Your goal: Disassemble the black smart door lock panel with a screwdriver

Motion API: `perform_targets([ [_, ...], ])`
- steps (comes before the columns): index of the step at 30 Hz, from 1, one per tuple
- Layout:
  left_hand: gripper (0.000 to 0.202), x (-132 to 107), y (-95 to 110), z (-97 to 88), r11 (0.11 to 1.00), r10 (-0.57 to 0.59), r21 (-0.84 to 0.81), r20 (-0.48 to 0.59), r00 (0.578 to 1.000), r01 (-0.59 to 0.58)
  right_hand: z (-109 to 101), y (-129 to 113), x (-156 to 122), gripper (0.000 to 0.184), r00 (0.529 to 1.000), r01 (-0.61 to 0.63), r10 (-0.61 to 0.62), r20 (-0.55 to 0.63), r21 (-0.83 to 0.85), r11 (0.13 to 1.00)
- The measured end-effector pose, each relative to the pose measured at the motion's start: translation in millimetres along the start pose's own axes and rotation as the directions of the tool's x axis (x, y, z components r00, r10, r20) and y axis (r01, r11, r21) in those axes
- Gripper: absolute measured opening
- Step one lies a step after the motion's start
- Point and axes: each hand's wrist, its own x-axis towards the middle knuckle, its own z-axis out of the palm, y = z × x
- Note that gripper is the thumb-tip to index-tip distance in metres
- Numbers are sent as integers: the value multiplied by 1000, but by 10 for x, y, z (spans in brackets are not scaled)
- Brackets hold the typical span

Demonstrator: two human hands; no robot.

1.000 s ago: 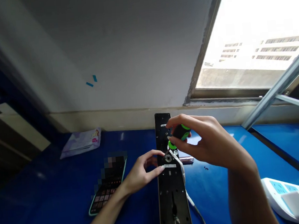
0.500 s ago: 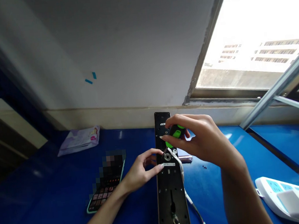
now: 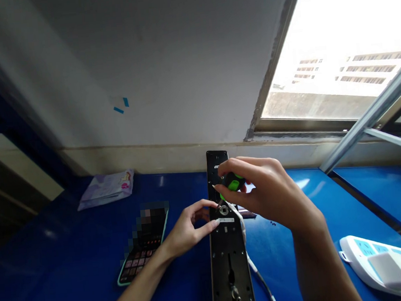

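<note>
My right hand [image 3: 270, 186] is closed round the black-and-green handle of a screwdriver [image 3: 234, 183], above the far half of a long black panel [image 3: 221, 254]. The panel lies on the blue tabletop [image 3: 56, 271], its length running from the near edge of view toward the wall. The shaft slants down and to the left, toward a place just beside a round metal fitting [image 3: 223, 210] (whether the tip is seated in anything is too small to tell). My left hand [image 3: 186, 230] comes in from the near left, thumb and forefinger parted and resting at the panel's left side; the forefinger ends close to the shaft, the thumb at a white label [image 3: 226, 220]. A white-sleeved cable [image 3: 252, 262] runs along the panel's right side and ends near in a small plug. To the left lie a phone [image 3: 140, 262], partly blurred (my left forearm passes just beside it), and, farther off, a pale purple packet [image 3: 102, 191]. To the right are a few small dark pieces [image 3: 273, 223] and, nearer, a white power strip [image 3: 351, 248] bearing a plugged-in adapter [image 3: 390, 272]. A window [image 3: 321, 88] stands far right.
</note>
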Motion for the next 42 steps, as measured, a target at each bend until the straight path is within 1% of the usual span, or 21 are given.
perform_targets([
  [3,33,-3,16,2,1000,10,5,-4,1000,-10,-10,-10,-14,13,1000,3,-3,11,-10,1000],
  [8,33,-5,-1,-3,1000,12,11,-6,1000,-12,19,-20,-4,22,1000,20,-22,-13,-162,987],
  [10,36,-2,-30,-9,1000,17,19,-5,1000,-17,53,-42,16,34,998,1,-15,-61,-223,975],
  [12,40,2,-62,-15,999,23,24,1,1000,-23,95,-76,38,46,990,-45,9,-140,-256,966],
  [14,47,7,-87,-15,999,28,18,-2,1000,-28,131,-115,55,50,983,-80,38,-181,-231,970],
  [16,51,11,-99,-10,1000,25,-7,-10,1000,-26,147,-147,61,46,989,-71,47,-144,-167,983],
  [18,53,13,-100,-1,999,16,-47,-6,1000,-16,136,-158,54,35,996,-57,49,-79,-99,993],
  [20,53,13,-96,7,996,13,-85,9,1000,-12,100,-149,34,23,997,-71,70,-28,-40,997],
  [21,53,12,-93,10,995,14,-96,12,1000,-13,77,-139,22,21,996,-85,85,-7,-9,996],
  [24,51,9,-87,16,995,8,-102,10,1000,-7,12,-119,-10,26,994,-101,97,53,82,992],
  [27,53,7,-85,16,993,4,-116,13,1000,-3,-9,-138,-16,34,991,-102,90,100,123,987],
  [29,57,7,-86,12,992,7,-129,7,1000,-6,9,-166,2,38,990,-103,89,109,130,986],
  [30,58,6,-88,10,991,5,-132,4,1000,-4,25,-179,16,37,991,-100,88,100,124,987],
  [31,59,6,-91,8,991,1,-131,1,1000,0,44,-189,32,33,993,-98,90,81,109,989],
  [33,58,7,-101,6,993,-4,-117,-3,1000,3,80,-195,62,18,995,-102,100,31,65,993],
  [34,56,7,-106,5,994,-3,-111,-4,1000,3,94,-192,72,15,994,-107,106,10,46,993],
  [36,54,8,-113,6,995,-3,-103,-2,1000,3,106,-177,76,23,994,-112,112,0,49,993],
  [37,54,9,-115,6,995,-3,-102,-2,1000,3,104,-168,71,24,994,-109,108,9,68,992],
  [40,54,9,-107,8,995,-5,-104,5,1000,6,76,-143,43,18,994,-102,97,46,120,988],
  [42,54,9,-97,7,994,-3,-106,18,1000,5,52,-133,30,19,993,-108,103,54,119,987],
])
